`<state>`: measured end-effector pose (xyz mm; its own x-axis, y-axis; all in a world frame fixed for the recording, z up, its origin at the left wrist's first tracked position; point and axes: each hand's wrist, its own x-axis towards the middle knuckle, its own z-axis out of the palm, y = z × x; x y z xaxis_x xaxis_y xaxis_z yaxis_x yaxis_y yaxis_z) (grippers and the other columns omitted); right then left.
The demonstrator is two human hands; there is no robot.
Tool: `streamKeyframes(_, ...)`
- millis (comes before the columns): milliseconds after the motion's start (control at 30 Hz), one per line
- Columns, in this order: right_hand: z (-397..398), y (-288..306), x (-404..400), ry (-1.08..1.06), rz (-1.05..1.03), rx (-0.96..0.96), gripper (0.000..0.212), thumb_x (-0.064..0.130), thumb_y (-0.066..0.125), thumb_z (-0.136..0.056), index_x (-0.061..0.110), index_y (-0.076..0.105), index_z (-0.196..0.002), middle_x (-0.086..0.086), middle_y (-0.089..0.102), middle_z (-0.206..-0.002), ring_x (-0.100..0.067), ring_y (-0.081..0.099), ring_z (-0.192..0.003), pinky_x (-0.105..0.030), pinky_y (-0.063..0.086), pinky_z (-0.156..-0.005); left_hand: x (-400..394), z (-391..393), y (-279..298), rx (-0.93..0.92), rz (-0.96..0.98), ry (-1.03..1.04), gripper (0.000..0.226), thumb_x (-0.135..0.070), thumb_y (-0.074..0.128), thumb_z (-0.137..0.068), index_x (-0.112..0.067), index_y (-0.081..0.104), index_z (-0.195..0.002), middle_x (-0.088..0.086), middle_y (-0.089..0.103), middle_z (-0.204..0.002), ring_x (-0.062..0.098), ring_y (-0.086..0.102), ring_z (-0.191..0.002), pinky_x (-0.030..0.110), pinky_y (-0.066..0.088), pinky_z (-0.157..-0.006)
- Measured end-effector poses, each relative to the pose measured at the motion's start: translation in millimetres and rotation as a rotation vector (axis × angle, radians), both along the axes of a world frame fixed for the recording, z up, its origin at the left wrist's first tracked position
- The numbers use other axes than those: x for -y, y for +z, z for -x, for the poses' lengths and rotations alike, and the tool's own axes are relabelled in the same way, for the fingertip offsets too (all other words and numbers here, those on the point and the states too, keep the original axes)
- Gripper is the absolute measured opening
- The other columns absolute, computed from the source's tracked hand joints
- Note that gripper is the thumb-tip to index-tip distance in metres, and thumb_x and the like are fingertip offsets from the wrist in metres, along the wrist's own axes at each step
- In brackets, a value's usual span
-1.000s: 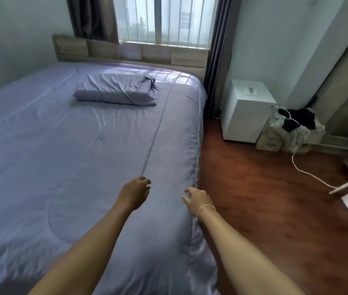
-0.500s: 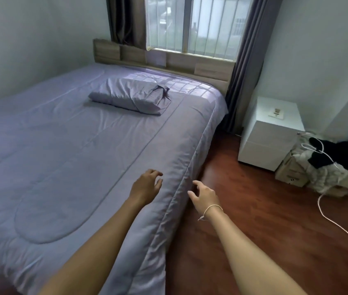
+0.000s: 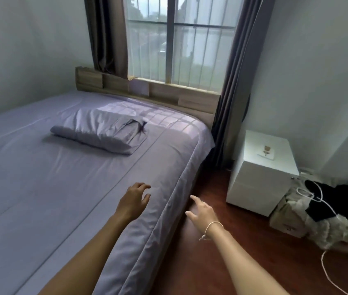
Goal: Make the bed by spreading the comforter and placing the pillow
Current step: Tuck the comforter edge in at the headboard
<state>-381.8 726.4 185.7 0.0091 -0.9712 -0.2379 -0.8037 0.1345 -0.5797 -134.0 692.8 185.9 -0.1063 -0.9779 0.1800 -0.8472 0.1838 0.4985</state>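
Just under L hand (image 3: 133,202): comforter (image 3: 62,188)

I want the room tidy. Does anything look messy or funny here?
The comforter lies smooth. The pillow sits slightly crooked, its open end bunched. On the floor, clothes are heaped on a box beside the white cabinet, with a white cord trailing loose.

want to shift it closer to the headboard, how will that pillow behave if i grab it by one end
The pillow will probably sag and fold rather than stay flat: it looks soft and dented. It looks light for its size, barely sinking into the comforter. The loose cover flap at its right end may slip or bunch in the grip.
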Motion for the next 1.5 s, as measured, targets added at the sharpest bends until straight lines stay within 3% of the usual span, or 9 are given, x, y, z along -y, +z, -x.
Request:
streamKeyframes(300, 139, 13, 210, -0.077, 0.070, 0.011, 0.062, 0.033, 0.060, -0.088, 0.026, 0.035, -0.144, -0.007, 0.049, -0.141, -0.026, 0.046, -0.129, -0.032, 0.036, -0.108, 200, 138, 8, -0.008, -0.028, -0.110, 0.036, -0.030, 0.053, -0.093, -0.019, 0.057, -0.127, 0.002, 0.051, -0.134, 0.020, 0.050, -0.122, 0.030, 0.044, -0.098)
streamKeyframes(633, 267, 7, 479, 0.034, 0.028, -0.056, 0.061, 0.031, 0.059, -0.089, 0.025, 0.035, -0.144, -0.006, 0.049, -0.141, -0.025, 0.046, -0.129, -0.031, 0.036, -0.108, 419, 223, -12, -0.043, -0.124, 0.086, 0.038, -0.029, 0.056, -0.092, -0.017, 0.057, -0.128, 0.003, 0.050, -0.135, 0.021, 0.050, -0.122, 0.031, 0.043, -0.100)
streamKeyframes(933, 241, -41, 713, 0.213, -0.054, -0.083, 0.068, 0.034, 0.064, -0.087, 0.025, 0.032, -0.146, -0.003, 0.044, -0.143, -0.024, 0.041, -0.132, -0.036, 0.035, -0.111, 570, 195, -92, -0.094, -0.235, 0.335, 0.041, -0.029, 0.054, -0.094, -0.016, 0.051, -0.133, 0.005, 0.047, -0.140, 0.022, 0.044, -0.129, 0.031, 0.036, -0.106)
streamKeyframes(1167, 230, -109, 872, 0.242, -0.145, -0.120, 0.066, 0.030, 0.063, -0.088, 0.022, 0.032, -0.146, 0.001, 0.037, -0.149, -0.021, 0.037, -0.136, -0.036, 0.031, -0.114, 711, 192, -165, -0.049, -0.367, 0.412, 0.058, -0.034, 0.052, -0.095, -0.014, 0.033, -0.146, 0.013, 0.027, -0.154, 0.027, 0.026, -0.142, 0.037, 0.026, -0.115)
streamKeyframes(1300, 238, -136, 945, 0.139, -0.177, -0.070, 0.053, 0.025, 0.056, -0.093, 0.019, 0.038, -0.143, -0.002, 0.041, -0.146, -0.022, 0.040, -0.133, -0.035, 0.034, -0.112, 780, 225, -181, -0.012, -0.386, 0.357, 0.066, -0.051, 0.040, -0.093, -0.015, 0.030, -0.147, 0.014, 0.022, -0.155, 0.030, 0.022, -0.143, 0.040, 0.022, -0.117)
streamKeyframes(1400, 253, -172, 987, 0.023, -0.200, -0.059, 0.045, 0.022, 0.050, -0.096, 0.021, 0.040, -0.141, -0.001, 0.044, -0.144, -0.024, 0.045, -0.130, -0.036, 0.039, -0.107, 825, 252, -205, 0.019, -0.406, 0.295, 0.092, -0.076, 0.003, -0.081, -0.019, 0.029, -0.147, 0.010, 0.016, -0.157, 0.030, 0.018, -0.145, 0.043, 0.020, -0.116)
streamKeyframes(1433, 258, -187, 1004, -0.014, -0.202, -0.064, 0.045, 0.023, 0.049, -0.097, 0.023, 0.040, -0.141, 0.000, 0.043, -0.145, -0.024, 0.045, -0.130, -0.037, 0.040, -0.106, 843, 257, -212, 0.039, -0.414, 0.279, 0.093, -0.076, -0.001, -0.081, -0.018, 0.031, -0.147, 0.011, 0.017, -0.156, 0.031, 0.020, -0.144, 0.045, 0.022, -0.115)
streamKeyframes(1500, 267, -219, 1035, -0.055, -0.192, -0.094, 0.046, 0.025, 0.048, -0.098, 0.024, 0.037, -0.143, 0.003, 0.038, -0.149, -0.023, 0.042, -0.133, -0.037, 0.042, -0.106, 875, 271, -226, 0.101, -0.425, 0.251, 0.079, -0.065, 0.015, -0.088, -0.014, 0.038, -0.144, 0.015, 0.026, -0.153, 0.037, 0.031, -0.139, 0.052, 0.032, -0.109)
